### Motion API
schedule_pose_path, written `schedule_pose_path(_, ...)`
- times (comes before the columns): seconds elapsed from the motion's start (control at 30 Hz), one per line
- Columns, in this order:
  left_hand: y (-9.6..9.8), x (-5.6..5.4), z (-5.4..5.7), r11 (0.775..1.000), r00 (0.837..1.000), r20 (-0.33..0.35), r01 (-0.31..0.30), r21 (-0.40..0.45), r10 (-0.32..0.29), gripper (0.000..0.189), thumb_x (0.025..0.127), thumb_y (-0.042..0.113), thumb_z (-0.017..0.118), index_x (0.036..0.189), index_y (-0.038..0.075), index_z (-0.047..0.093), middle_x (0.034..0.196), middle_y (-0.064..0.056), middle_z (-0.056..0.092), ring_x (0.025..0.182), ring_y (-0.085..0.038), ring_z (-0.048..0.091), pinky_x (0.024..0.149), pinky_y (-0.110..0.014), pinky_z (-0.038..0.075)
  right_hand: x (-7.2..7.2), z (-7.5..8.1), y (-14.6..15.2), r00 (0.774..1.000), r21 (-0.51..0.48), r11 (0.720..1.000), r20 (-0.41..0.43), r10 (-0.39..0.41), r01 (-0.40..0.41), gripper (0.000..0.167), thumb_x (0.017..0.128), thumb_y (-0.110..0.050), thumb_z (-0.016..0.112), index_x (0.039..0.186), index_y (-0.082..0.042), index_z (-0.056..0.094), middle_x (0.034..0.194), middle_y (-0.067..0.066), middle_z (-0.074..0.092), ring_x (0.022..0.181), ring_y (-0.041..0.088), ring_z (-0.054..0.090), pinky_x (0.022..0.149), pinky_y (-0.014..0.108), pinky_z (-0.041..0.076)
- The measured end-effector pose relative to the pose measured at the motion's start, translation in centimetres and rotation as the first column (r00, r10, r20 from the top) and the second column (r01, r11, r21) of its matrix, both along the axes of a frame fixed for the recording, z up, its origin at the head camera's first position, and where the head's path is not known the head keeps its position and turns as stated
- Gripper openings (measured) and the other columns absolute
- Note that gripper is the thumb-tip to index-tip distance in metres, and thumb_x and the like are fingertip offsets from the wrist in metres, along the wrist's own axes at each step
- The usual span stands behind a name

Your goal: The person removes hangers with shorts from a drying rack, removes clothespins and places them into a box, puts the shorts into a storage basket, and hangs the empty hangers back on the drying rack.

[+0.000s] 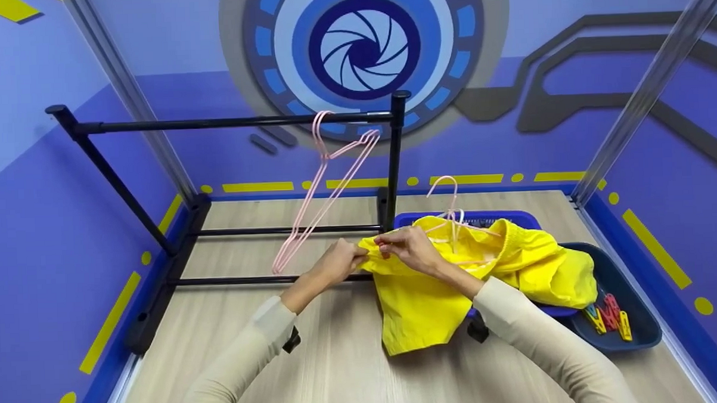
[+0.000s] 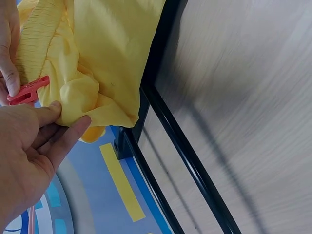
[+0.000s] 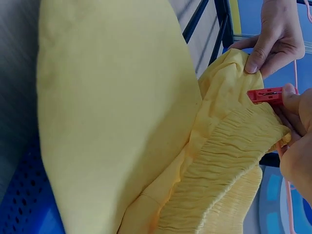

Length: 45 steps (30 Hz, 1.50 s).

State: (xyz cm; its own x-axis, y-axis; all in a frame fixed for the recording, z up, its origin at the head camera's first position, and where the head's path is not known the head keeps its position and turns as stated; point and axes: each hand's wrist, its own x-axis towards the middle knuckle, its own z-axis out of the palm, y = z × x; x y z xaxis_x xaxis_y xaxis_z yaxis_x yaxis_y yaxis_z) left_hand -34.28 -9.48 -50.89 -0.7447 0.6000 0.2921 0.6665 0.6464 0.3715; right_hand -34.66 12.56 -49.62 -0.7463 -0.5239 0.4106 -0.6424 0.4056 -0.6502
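Note:
Yellow elastic-waisted shorts point(image 1: 425, 306) are held up in front of me, one leg hanging down at the front. My left hand point(image 1: 335, 263) pinches the fabric at the left end, thumb against fingers in the left wrist view. Beside it, my right hand point(image 1: 414, 247) pinches a red clothespin point(image 3: 265, 95) at the waistband point(image 3: 219, 146). In the left wrist view the tip of the clothespin point(image 2: 29, 91) meets the gathered cloth. A pink hanger point(image 1: 452, 192) lies within the waist opening, its hook standing up and its lower part partly hidden by the cloth.
A black rack point(image 1: 236, 122) stands at the left, with pink hangers point(image 1: 302, 221) on its top bar. Behind and under the shorts is a blue basket point(image 1: 523, 216). A dark tray point(image 1: 640, 335) at the right contains several coloured clothespins point(image 1: 610, 312).

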Motion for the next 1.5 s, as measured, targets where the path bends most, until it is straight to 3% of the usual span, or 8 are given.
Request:
schedule_pose_path(0.2, 0.0, 0.2, -0.1, 1.0, 0.998, -0.061, 0.018, 0.007, -0.018, 0.018, 0.097, 0.008, 0.067, 0.081, 0.002, 0.073, 0.065, -0.005, 0.062, 0.061, -0.009, 0.045, 0.057, -0.026, 0.042, 0.1, -0.2, 0.1, 1.0, -0.028, 0.999, -0.01, -0.017, 0.017, 0.021, 0.094, -0.005, 0.069, 0.113, 0.003, 0.076, 0.089, 0.012, 0.078, 0.077, 0.023, 0.071, 0.079, 0.027, 0.061)
schedule_pose_path(0.47, 0.3, 0.4, 0.1, 1.0, 0.998, -0.056, -0.021, 0.023, 0.022, 0.02, 0.096, 0.008, 0.068, 0.077, 0.002, 0.071, 0.064, 0.003, 0.05, 0.06, -0.009, 0.043, 0.056, -0.025, 0.038, 0.1, -0.7, 0.0, 0.998, -0.114, 0.992, -0.018, -0.056, 0.054, 0.022, 0.092, -0.007, 0.071, 0.111, 0.002, 0.077, 0.09, 0.011, 0.079, 0.08, 0.025, 0.074, 0.079, 0.026, 0.061)
schedule_pose_path(0.77, 0.3, 0.3, -0.5, 1.0, 0.996, -0.088, -0.005, 0.009, 0.005, 0.018, 0.094, 0.005, 0.069, 0.077, 0.003, 0.073, 0.063, 0.003, 0.049, 0.061, -0.011, 0.042, 0.056, -0.027, 0.041, 0.1, 0.0, 0.3, 0.986, -0.262, 0.962, 0.165, -0.032, 0.075, 0.018, 0.097, -0.009, 0.066, 0.108, -0.004, 0.079, 0.089, 0.016, 0.078, 0.085, 0.032, 0.073, 0.083, 0.023, 0.059)
schedule_pose_path(0.87, 0.2, 0.3, -0.5, 0.999, 0.997, -0.068, -0.028, 0.02, 0.03, 0.017, 0.095, 0.007, 0.069, 0.079, 0.003, 0.074, 0.064, 0.002, 0.051, 0.062, -0.011, 0.043, 0.058, -0.027, 0.042, 0.3, 0.5, 0.3, 0.984, -0.248, 0.965, 0.175, -0.039, 0.082, 0.018, 0.097, -0.01, 0.066, 0.11, -0.005, 0.078, 0.094, 0.016, 0.078, 0.088, 0.03, 0.073, 0.083, 0.021, 0.058)
schedule_pose_path(1.0, 0.1, 0.4, -0.2, 0.999, 0.998, -0.047, -0.038, 0.032, 0.039, 0.014, 0.095, 0.008, 0.069, 0.084, 0.003, 0.077, 0.068, -0.004, 0.064, 0.064, -0.011, 0.046, 0.059, -0.029, 0.047, 0.9, 0.8, 0.4, 0.995, -0.152, 0.986, 0.08, -0.06, 0.072, 0.026, 0.097, -0.012, 0.066, 0.12, -0.001, 0.073, 0.1, 0.015, 0.076, 0.09, 0.024, 0.072, 0.083, 0.019, 0.057)
schedule_pose_path(1.17, 0.1, 0.7, 0.0, 0.999, 0.999, -0.005, -0.045, 0.015, 0.045, 0.015, 0.097, 0.007, 0.067, 0.086, 0.002, 0.077, 0.07, -0.004, 0.065, 0.063, -0.009, 0.046, 0.058, -0.024, 0.043, 2.3, 0.9, 1.2, 0.984, -0.006, 0.996, -0.154, -0.092, 0.092, 0.039, 0.103, -0.015, 0.058, 0.139, 0.0, 0.06, 0.099, 0.011, 0.066, 0.081, 0.015, 0.059, 0.074, 0.022, 0.052)
schedule_pose_path(1.3, 0.1, 0.8, -0.1, 0.999, 0.999, -0.006, -0.047, 0.007, 0.047, 0.016, 0.097, 0.007, 0.067, 0.085, 0.002, 0.076, 0.069, -0.002, 0.061, 0.061, -0.009, 0.044, 0.056, -0.022, 0.038, 3.4, 1.3, 2.7, 0.939, 0.09, 0.989, -0.335, -0.078, 0.114, 0.046, 0.103, -0.015, 0.06, 0.147, -0.006, 0.054, 0.103, 0.008, 0.064, 0.079, 0.012, 0.054, 0.071, 0.024, 0.051)
schedule_pose_path(1.5, 0.1, 0.6, 0.0, 0.999, 0.999, 0.005, -0.048, 0.01, 0.048, 0.016, 0.098, 0.007, 0.067, 0.087, 0.001, 0.076, 0.07, -0.002, 0.061, 0.062, -0.01, 0.045, 0.057, -0.023, 0.037, 3.4, 2.9, 6.5, 0.828, 0.112, 0.985, -0.558, -0.046, 0.13, 0.042, 0.092, -0.004, 0.073, 0.134, -0.004, 0.065, 0.105, 0.01, 0.07, 0.086, 0.017, 0.065, 0.075, 0.028, 0.059)
